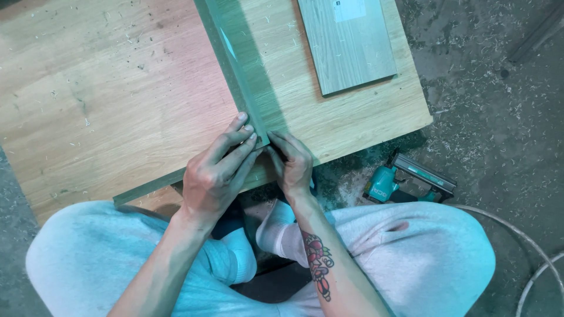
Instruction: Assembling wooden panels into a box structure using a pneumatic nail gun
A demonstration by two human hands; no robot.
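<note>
The person sits low with bent knees in light grey trousers (423, 258), and a red tattoo (318, 264) shows on the right forearm. Just past the knees, both hands meet at a corner where two thin grey-green boards stand on edge and join. The left hand (220, 170) has its fingers stretched almost straight and pressed flat against the corner, on the short board (150, 186) that runs off to the left. The right hand (294, 164) is curled, with its fingers pinching the near end of the long board (235, 64), which runs away up the picture. Both boards stand on a big wooden panel (100, 100) lying on the floor. To the right, on the dusty floor (493, 105), lies a teal nail gun (405, 182) with a pale hose (529, 240). Farther off, a flat grey plank (346, 44) rests on the panel
</note>
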